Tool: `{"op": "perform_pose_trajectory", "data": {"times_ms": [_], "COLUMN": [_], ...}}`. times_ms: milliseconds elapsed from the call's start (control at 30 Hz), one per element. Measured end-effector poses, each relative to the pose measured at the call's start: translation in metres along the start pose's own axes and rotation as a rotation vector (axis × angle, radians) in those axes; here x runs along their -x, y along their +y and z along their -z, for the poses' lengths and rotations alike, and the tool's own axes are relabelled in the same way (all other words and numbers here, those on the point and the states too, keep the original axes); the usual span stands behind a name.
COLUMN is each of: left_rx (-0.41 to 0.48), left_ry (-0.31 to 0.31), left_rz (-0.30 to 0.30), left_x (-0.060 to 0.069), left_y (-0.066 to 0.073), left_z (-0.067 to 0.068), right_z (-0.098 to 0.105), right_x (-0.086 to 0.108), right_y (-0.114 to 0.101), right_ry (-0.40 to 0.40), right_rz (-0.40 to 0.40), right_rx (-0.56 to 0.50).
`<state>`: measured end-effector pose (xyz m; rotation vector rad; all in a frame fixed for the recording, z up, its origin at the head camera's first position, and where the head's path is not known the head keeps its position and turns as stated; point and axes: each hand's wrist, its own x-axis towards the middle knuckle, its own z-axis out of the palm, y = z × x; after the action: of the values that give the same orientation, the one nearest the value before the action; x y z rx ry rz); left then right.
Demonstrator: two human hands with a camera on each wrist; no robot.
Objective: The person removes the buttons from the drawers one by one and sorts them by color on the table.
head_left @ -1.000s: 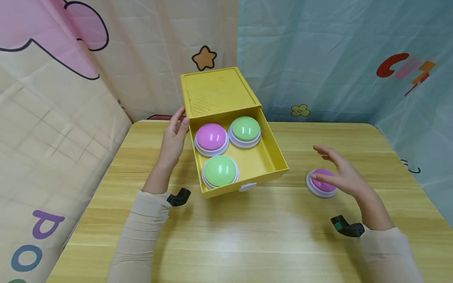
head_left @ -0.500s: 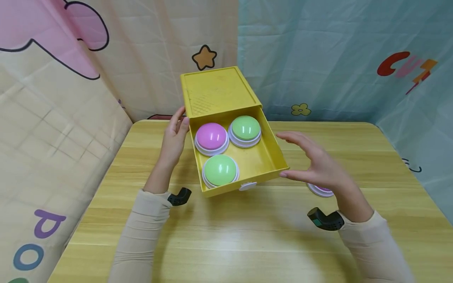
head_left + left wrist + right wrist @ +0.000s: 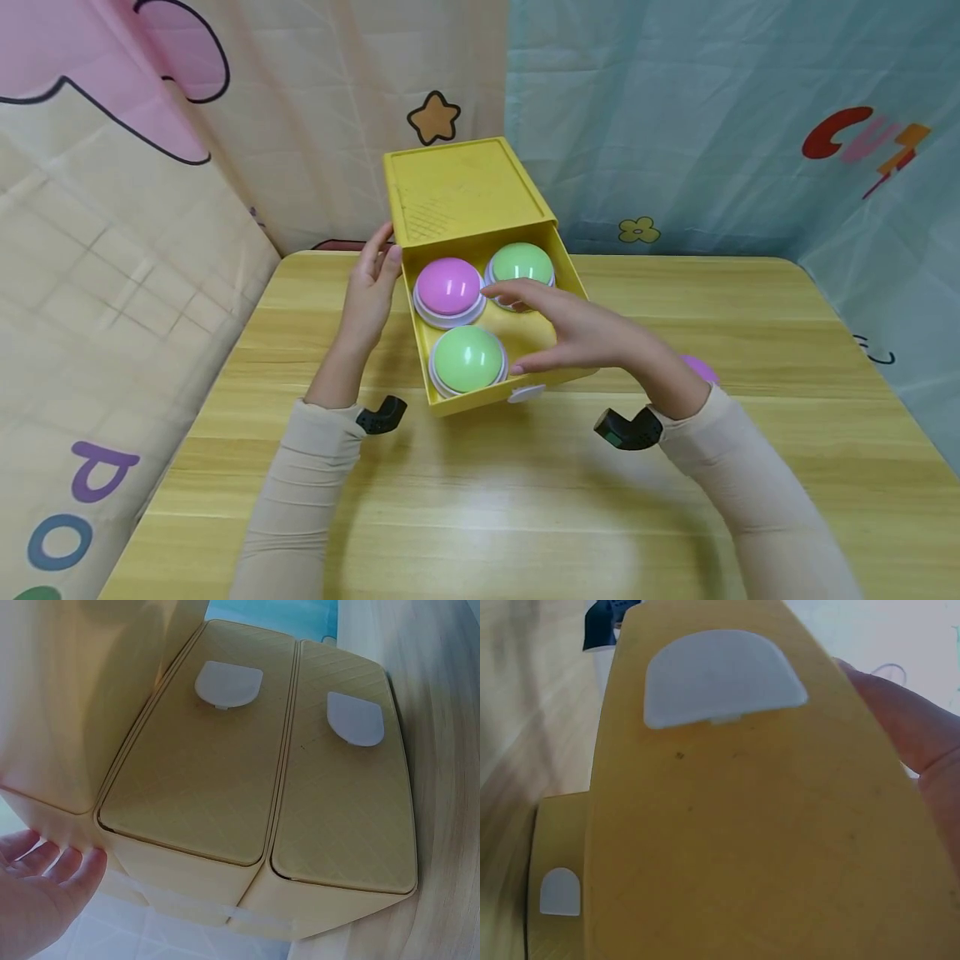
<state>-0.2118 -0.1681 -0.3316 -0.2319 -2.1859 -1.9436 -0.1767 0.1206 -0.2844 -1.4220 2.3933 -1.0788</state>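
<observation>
A yellow drawer cabinet (image 3: 465,187) stands on the table, its top drawer (image 3: 453,405) pulled out. Inside lie three dome-topped buttons with white bases: a pink button (image 3: 448,287) at the left, a green button (image 3: 522,260) at the back right and another green button (image 3: 468,358) at the front left. My left hand (image 3: 372,292) touches the cabinet's left side with relaxed fingers. Over the drawer's right part my right hand (image 3: 577,329) reaches in, thumb and fingers spread, gripping nothing. A second pink button (image 3: 702,369) on the table is partly hidden behind my right forearm.
Two lower drawers with white pull tabs (image 3: 229,684) are closed below the top one, as the left wrist view shows. A printed curtain (image 3: 675,125) hangs behind and beside the wooden table (image 3: 465,517).
My right hand has moved left from above the pink button on the table, past the drawer's right wall, to over the drawer. The left hand has stayed at the cabinet's side.
</observation>
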Motion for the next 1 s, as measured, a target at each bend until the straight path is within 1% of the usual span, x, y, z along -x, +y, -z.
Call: {"op": "perform_pose_trajectory", "data": {"times_ms": [133, 233, 300, 400, 567, 700, 833, 1000], "left_rx": [0.005, 0.010, 0.011, 0.009, 0.011, 0.018, 0.027, 0.027], "left_ry": [0.001, 0.000, -0.001, -0.001, 0.001, 0.007, 0.012, 0.014], "left_rz": [0.001, -0.002, -0.006, -0.011, -0.016, -0.019, -0.022, -0.021], "left_x": [0.000, 0.000, 0.000, 0.000, 0.000, 0.000, 0.002, 0.002], "left_y": [0.001, 0.001, 0.000, -0.001, -0.002, -0.002, 0.000, 0.001], "left_z": [0.000, -0.001, -0.001, -0.001, -0.001, -0.002, -0.003, -0.003], "right_z": [-0.001, -0.002, -0.003, -0.003, -0.006, -0.009, -0.011, -0.011], "right_x": [-0.012, -0.018, -0.022, -0.028, -0.038, -0.045, -0.048, -0.047], "right_y": [0.002, 0.002, 0.002, 0.002, 0.004, 0.004, 0.002, 0.002], "right_ry": [-0.118, -0.202, -0.246, -0.293, -0.347, -0.373, -0.381, -0.366], "right_rz": [-0.018, -0.050, -0.066, -0.065, -0.033, 0.009, 0.021, 0.021], "right_rx": [-0.041, -0.063, -0.064, -0.054, -0.008, 0.070, 0.123, 0.129]}}
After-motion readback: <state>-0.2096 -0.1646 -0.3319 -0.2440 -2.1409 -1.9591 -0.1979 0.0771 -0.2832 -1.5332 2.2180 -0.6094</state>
